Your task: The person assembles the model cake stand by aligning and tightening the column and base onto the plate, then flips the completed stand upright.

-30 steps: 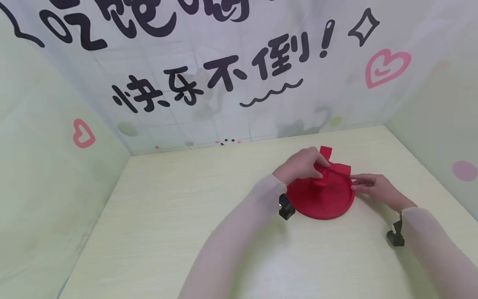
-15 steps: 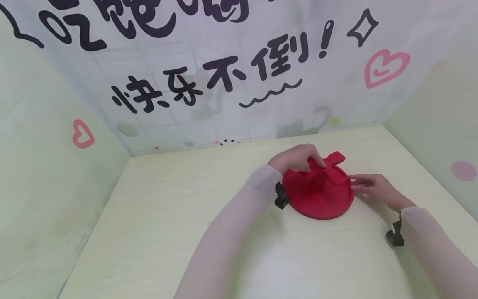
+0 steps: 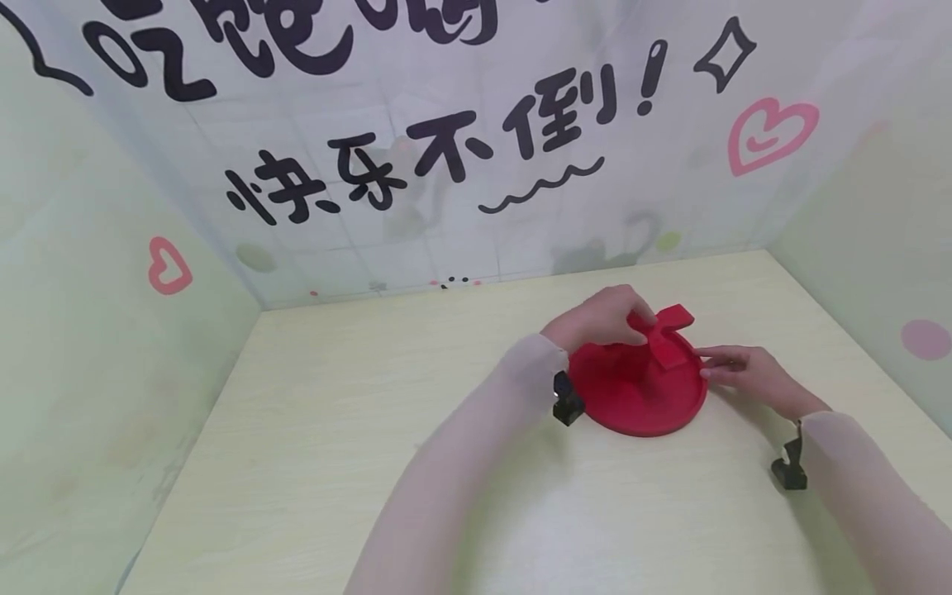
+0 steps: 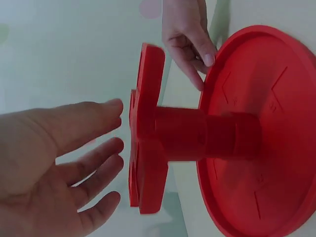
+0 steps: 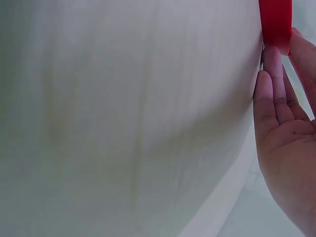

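Note:
A red plastic stand sits on the table at the right in the head view. The left wrist view shows its wide round base with a raised rim and embossed marks. A short stepped post rises from it to a cross-shaped top. My left hand is at this top, overlapping it in the head view; the left wrist view has its relaxed fingertips slightly apart from the cross. My right hand holds the base's right edge, with thumb and fingers at the rim.
The pale table has a rear wall with black lettering and side walls to the left and right. A black wrist camera hangs under my left wrist, another camera under the right.
The cross-shaped top has turned clockwise in the head view. My left hand has turned with it, then shifted and loosened slightly. My right hand has stayed at the rim.

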A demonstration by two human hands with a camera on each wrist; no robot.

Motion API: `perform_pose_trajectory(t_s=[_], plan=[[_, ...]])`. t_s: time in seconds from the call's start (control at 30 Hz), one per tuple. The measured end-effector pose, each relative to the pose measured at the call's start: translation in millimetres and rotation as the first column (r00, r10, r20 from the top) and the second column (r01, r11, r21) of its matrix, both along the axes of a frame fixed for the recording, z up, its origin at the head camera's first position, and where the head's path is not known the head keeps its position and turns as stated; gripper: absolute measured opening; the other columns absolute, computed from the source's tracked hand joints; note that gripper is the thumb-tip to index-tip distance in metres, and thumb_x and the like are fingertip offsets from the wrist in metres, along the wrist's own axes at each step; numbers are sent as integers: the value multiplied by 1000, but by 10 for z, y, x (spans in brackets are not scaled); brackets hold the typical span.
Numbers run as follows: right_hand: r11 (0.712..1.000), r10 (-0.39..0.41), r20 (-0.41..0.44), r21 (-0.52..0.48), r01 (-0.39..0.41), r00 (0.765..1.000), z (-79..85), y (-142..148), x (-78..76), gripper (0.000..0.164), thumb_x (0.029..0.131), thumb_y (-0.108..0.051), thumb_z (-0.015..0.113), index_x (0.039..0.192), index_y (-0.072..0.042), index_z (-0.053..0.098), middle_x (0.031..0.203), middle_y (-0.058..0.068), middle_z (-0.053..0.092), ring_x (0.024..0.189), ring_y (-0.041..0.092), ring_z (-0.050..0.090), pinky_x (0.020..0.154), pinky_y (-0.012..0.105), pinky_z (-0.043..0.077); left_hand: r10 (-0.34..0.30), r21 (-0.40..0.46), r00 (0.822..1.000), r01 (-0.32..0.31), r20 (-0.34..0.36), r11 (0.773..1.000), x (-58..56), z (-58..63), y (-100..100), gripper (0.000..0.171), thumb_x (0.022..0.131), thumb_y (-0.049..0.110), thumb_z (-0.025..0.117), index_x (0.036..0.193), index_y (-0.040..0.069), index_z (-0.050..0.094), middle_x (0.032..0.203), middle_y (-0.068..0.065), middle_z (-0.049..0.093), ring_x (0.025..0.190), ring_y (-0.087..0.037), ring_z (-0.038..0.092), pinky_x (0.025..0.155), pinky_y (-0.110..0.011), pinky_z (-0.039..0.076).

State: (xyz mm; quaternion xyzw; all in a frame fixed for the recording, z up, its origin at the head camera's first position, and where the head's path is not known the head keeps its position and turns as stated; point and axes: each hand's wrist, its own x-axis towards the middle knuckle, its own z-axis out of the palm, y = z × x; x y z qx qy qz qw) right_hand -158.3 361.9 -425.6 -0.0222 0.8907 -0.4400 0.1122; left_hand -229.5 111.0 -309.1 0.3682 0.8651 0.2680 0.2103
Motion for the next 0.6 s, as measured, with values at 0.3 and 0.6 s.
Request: perform_pose_trajectory(t_s=[0.3,0.6], plan=[[1000,-3,-12,-3,3,1000,-15,-16,9,60,87,-31,62,135,0,43,121,24,53,104,35,54,76,29,48,286,-18,938,-295,-197,955,329,-102,214,27,73,29,78,94,16,67,78,9,54,69,-3,50,52,-13,43],[1000,0,-15,-5,0,1000,-29,14,-6,58,88,-30,62,134,-1,44,118,22,56,103,33,55,75,26,48,216,-39,943,-233,-252,972,252,-121,168,35,72,29,79,103,18,68,91,8,58,80,-3,48,55,-13,43]])
